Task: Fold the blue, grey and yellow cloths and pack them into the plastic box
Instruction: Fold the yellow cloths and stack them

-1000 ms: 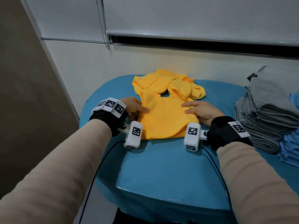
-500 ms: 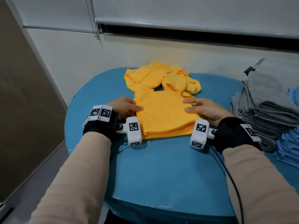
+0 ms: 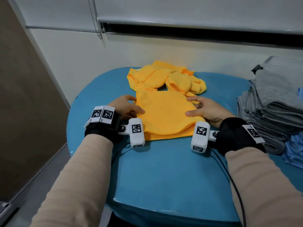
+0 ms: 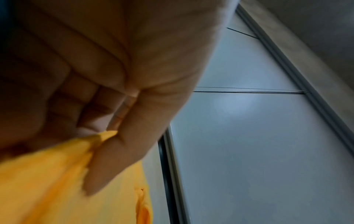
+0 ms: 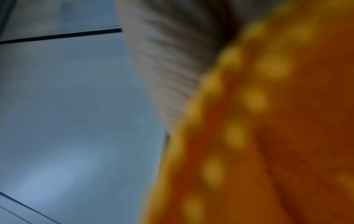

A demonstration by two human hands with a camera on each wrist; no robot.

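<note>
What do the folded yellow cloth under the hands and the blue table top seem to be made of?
Folded yellow cloth: soft napped fabric, probably microfibre; matte fuzzy surface, limp stacked layers at its near edge. Blue table top: smooth, hard, likely plastic or painted; faint sheen and highlights along its rounded front edge.

Even, soft indoor light, sharp head view, dim, heavily blurred wrist views
</note>
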